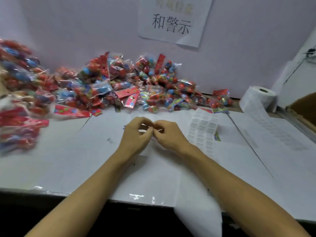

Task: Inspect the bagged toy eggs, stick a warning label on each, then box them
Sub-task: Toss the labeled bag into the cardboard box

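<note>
A big heap of clear bags with red and blue toy eggs (119,86) lies along the back of the white table, and more bags (18,100) pile up blurred at the left. A strip of white warning labels (203,130) runs from a label roll (258,98) at the right. My left hand (135,135) and my right hand (169,135) meet over the table's middle, fingertips pinched together on something small and pale that I cannot make out. No bag is in either hand.
A cardboard box (306,106) shows at the right edge. A paper sign (172,21) with printed characters hangs on the back wall. White sheets (256,151) cover the table, whose front edge (51,192) runs near my forearms.
</note>
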A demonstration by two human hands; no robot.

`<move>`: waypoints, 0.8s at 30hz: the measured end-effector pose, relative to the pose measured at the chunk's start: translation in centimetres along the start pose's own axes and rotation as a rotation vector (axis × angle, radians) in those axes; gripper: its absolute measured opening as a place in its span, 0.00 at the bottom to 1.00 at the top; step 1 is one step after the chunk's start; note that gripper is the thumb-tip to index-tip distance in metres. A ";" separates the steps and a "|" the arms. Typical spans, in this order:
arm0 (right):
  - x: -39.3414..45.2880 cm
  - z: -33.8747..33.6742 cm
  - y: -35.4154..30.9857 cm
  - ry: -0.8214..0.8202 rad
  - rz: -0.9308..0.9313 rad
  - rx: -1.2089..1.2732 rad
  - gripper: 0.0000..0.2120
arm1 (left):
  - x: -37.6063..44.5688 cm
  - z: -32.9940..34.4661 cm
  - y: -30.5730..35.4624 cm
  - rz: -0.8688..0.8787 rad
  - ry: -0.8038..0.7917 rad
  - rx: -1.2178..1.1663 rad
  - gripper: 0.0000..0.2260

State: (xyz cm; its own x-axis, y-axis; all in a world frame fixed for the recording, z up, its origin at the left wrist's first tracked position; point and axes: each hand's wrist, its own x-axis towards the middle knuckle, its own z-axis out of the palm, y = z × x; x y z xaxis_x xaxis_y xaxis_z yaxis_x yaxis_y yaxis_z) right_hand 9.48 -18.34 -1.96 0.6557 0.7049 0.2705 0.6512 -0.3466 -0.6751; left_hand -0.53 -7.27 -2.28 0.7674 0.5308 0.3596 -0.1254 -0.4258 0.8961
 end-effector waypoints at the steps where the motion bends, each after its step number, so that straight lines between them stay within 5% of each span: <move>1: -0.2 0.3 0.4 0.016 -0.014 -0.019 0.09 | 0.1 0.0 -0.1 -0.004 0.001 0.009 0.06; 8: -0.8 0.9 1.4 0.106 -0.027 0.070 0.06 | 1.5 0.3 -1.8 0.042 0.031 0.148 0.06; 17: -0.6 0.6 2.1 0.133 0.143 0.271 0.04 | 9.0 -3.4 -5.6 0.066 -0.217 0.960 0.20; 20: -0.6 0.4 2.1 0.126 0.168 0.320 0.03 | 9.7 -3.8 -6.6 -0.045 -0.304 1.027 0.22; 24: -0.6 0.2 1.9 0.125 0.177 0.351 0.04 | 9.3 -3.6 -6.8 0.019 -0.205 1.017 0.24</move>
State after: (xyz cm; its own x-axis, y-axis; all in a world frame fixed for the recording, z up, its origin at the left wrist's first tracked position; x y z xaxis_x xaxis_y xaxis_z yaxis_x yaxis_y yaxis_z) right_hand 10.19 -19.30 -3.54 0.8012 0.5653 0.1961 0.3687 -0.2084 -0.9059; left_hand 5.20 3.17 -4.14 0.8750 0.4231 0.2353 0.3781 -0.9008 0.2135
